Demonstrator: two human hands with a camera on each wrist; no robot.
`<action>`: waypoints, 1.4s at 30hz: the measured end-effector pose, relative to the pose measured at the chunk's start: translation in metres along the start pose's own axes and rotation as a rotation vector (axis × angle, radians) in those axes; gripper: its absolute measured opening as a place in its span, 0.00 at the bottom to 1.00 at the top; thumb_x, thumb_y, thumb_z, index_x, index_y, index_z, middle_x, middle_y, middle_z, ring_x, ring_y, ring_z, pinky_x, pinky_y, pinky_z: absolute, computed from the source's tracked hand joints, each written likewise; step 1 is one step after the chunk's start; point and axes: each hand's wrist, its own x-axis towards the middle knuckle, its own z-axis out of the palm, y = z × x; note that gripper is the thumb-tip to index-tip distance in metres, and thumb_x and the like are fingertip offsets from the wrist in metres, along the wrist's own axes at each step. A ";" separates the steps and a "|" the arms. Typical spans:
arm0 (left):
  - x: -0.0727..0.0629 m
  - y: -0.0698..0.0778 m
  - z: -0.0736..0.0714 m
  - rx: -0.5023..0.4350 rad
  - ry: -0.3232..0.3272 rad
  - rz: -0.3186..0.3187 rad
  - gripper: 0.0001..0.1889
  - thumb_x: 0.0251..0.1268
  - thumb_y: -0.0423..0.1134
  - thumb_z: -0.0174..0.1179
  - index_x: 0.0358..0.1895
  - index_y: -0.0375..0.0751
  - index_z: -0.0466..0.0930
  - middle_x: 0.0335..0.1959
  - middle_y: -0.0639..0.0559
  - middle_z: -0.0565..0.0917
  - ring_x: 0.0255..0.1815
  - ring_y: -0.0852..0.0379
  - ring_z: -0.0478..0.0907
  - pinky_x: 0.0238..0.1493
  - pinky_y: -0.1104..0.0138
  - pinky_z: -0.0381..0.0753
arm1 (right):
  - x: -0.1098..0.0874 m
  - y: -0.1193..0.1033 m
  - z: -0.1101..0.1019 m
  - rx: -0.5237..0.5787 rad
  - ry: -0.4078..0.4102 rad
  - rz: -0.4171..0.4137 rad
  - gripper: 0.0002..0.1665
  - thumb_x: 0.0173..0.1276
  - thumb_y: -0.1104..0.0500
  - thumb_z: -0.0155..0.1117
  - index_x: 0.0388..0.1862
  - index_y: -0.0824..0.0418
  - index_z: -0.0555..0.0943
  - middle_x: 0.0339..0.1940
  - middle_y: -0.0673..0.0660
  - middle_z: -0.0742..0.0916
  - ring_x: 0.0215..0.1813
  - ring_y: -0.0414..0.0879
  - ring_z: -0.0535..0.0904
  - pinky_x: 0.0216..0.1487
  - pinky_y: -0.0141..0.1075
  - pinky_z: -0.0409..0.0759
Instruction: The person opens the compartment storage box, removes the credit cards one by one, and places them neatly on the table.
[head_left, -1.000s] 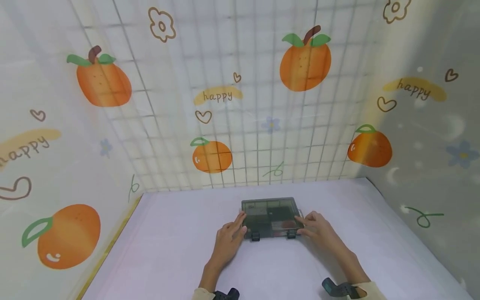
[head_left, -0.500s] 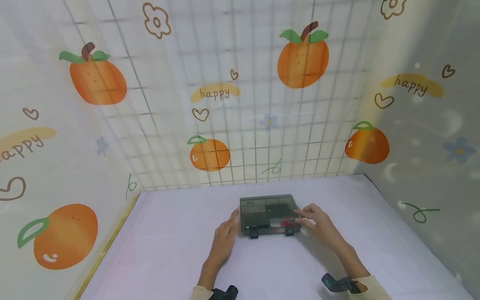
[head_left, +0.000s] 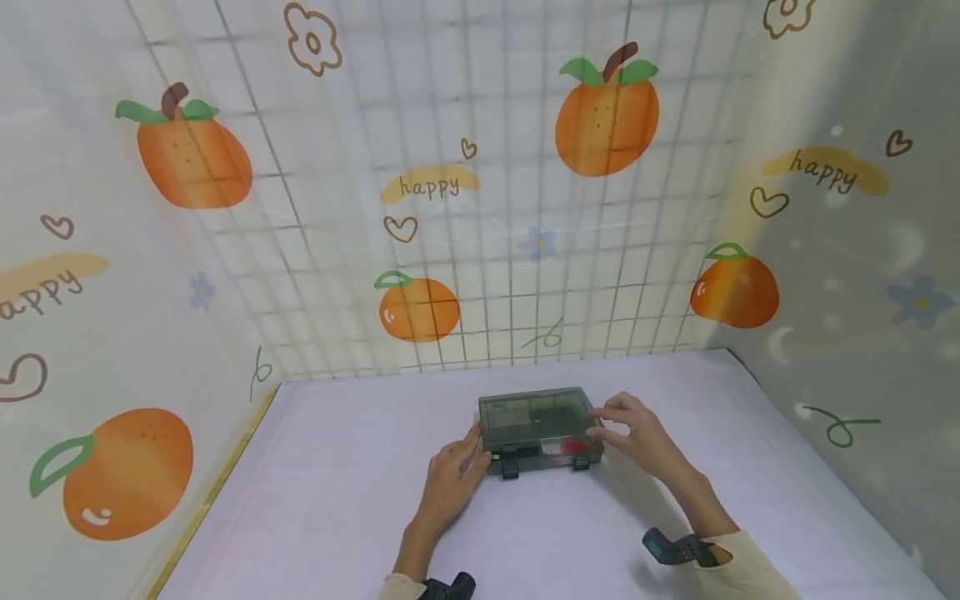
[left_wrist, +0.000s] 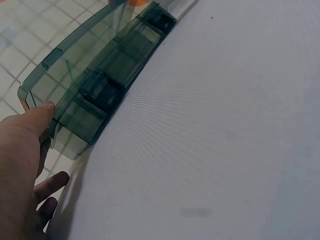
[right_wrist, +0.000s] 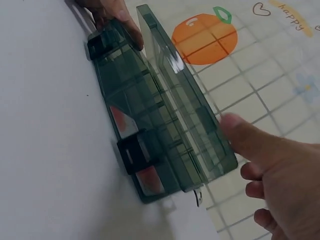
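Observation:
A dark green see-through plastic case [head_left: 510,467] with compartments and two black front latches [right_wrist: 135,152] sits on the white table. Its hinged lid [head_left: 532,414] is raised at the front, leaving a gap above the base. My left hand [head_left: 447,479] lies against the case's left side, the thumb touching the front corner near the lid's edge. At the right edge, my right hand [head_left: 641,435] holds the lid between thumb and fingers. Something red [head_left: 576,447] shows through the front right compartment, and a dark item [head_left: 519,454] lies at front left; their kinds are unclear.
White table surface [head_left: 337,500] surrounds the case. Behind and on both sides hang pale sheets [head_left: 487,242] printed with oranges and "happy", over a wire grid at the back. Each wrist wears a black strap-on device [head_left: 675,550].
The lid's front edge has risen from the base, with my right hand moving up along with it. My left hand slid down the left side, then its thumb came back to the front corner.

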 end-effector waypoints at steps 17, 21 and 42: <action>0.002 -0.002 -0.002 -0.005 -0.007 -0.013 0.31 0.76 0.61 0.49 0.77 0.57 0.62 0.73 0.60 0.69 0.68 0.46 0.68 0.69 0.41 0.56 | 0.002 0.016 -0.003 -0.119 0.112 -0.085 0.25 0.52 0.70 0.80 0.50 0.56 0.89 0.43 0.51 0.80 0.46 0.45 0.74 0.46 0.39 0.81; 0.002 -0.003 -0.003 -0.010 0.009 0.018 0.30 0.76 0.59 0.50 0.76 0.53 0.64 0.73 0.57 0.69 0.67 0.44 0.69 0.67 0.39 0.58 | 0.008 0.014 -0.008 -0.056 0.130 -0.076 0.23 0.54 0.70 0.78 0.50 0.57 0.89 0.43 0.51 0.81 0.45 0.45 0.75 0.45 0.31 0.80; 0.002 -0.001 -0.001 -0.024 0.015 0.051 0.28 0.76 0.57 0.52 0.74 0.54 0.69 0.72 0.60 0.71 0.65 0.41 0.71 0.65 0.38 0.60 | 0.040 0.014 -0.021 0.095 0.107 0.141 0.15 0.70 0.57 0.68 0.55 0.56 0.87 0.41 0.50 0.83 0.42 0.46 0.72 0.40 0.30 0.74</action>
